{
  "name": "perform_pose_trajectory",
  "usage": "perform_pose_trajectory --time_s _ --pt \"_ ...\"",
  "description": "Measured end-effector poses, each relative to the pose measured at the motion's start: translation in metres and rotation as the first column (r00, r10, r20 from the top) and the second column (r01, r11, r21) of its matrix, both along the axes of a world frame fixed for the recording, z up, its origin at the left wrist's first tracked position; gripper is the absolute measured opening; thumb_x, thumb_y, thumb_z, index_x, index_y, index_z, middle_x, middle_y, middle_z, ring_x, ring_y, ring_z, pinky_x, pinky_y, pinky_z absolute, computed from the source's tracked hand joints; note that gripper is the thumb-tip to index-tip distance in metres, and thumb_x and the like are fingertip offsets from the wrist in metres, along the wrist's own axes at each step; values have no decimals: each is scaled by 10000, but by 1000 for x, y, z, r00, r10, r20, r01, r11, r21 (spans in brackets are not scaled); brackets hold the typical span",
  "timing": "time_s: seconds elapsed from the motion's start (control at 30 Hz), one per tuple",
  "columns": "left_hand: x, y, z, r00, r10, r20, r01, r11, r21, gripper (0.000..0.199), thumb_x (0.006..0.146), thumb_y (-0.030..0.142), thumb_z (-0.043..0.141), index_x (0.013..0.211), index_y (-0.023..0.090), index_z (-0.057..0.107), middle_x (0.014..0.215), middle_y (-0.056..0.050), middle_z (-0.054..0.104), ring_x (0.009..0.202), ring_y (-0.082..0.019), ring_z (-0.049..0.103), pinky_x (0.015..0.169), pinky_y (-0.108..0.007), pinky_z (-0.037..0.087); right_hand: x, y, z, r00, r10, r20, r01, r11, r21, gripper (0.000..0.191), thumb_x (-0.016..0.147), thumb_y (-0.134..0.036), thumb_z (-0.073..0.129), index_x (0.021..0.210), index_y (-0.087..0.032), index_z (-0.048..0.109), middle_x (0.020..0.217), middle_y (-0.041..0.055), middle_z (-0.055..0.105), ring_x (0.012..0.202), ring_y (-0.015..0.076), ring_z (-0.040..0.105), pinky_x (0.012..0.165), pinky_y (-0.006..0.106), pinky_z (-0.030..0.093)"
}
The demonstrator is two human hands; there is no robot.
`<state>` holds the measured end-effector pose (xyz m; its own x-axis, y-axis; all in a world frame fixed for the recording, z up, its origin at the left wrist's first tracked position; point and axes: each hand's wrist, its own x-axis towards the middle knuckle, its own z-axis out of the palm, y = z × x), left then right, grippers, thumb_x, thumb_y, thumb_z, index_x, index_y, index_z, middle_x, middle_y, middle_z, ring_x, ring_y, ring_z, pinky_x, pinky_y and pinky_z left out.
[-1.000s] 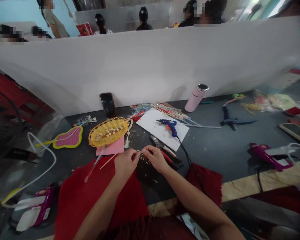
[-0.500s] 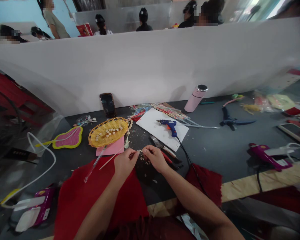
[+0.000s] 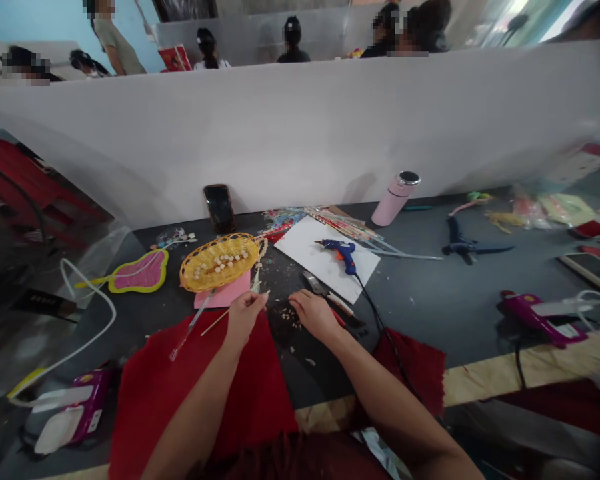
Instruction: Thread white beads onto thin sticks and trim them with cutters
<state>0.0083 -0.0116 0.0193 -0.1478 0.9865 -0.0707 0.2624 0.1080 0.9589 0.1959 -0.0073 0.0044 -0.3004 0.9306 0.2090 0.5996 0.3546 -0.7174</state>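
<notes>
Left hand (image 3: 243, 317) pinches small pale piece (image 3: 267, 293); right hand (image 3: 314, 315), curled, beside scattered bits (image 3: 291, 319) on dark surface (image 3: 317, 385), whether gripping anything cannot be told.

From my end I can see one tiny pale piece (image 3: 267, 293) pinched at the fingertips of the left hand (image 3: 243, 315), its small tip poking out toward the right and held over the dark tabletop (image 3: 283, 363), though its exact shape is too small for me to tell. Between that hand and the right hand (image 3: 314, 315), nearer the latter, I have a loose scatter of pale bits (image 3: 291, 319), cream to tan, lying on the table in an uneven patch, some just beside one another and others apart.
</notes>
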Motion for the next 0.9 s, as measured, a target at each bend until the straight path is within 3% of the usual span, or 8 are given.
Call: perform_pose_trajectory --time_s 0.4,0.57,0.77,0.9 --pt "-1 1 -7 996 -44 80 45 999 -17 321 705 427 625 547 159 545 480 51 497 470 -78 413 511 -201 327 -2 0 -3 1000 -15 -2 15 997 82 212 896 -163 417 965 -195 616 915 54 626 848 156 607 781 270 475" --pt "-1 1 -4 996 -52 67 54 998 -23 318 702 439 620 570 157 554 490 40 517 482 -88 433 520 -205 340 0 -6 4 1000 -5 -6 6 993 114 226 900 -162 410 1006 -206 606 954 56 623 879 158 595 795 280 473" --pt "-3 2 2 997 -73 11 73 997 -12 332 702 452 611 553 161 557 486 36 527 498 -98 455 538 -211 360 40 -19 16 953 -158 259 98 968 230 223 856 -233 518 1062 -212 600 1081 109 571 1055 262 492 924 457 393" --pt "-5 4 -4 998 -64 2 64 998 -22 324 702 446 613 554 162 563 487 37 538 482 -92 439 518 -204 341 63 -28 12 870 -262 417 167 954 250 225 824 -339 574 985 -186 612 1106 130 541 1064 293 450 897 476 399"
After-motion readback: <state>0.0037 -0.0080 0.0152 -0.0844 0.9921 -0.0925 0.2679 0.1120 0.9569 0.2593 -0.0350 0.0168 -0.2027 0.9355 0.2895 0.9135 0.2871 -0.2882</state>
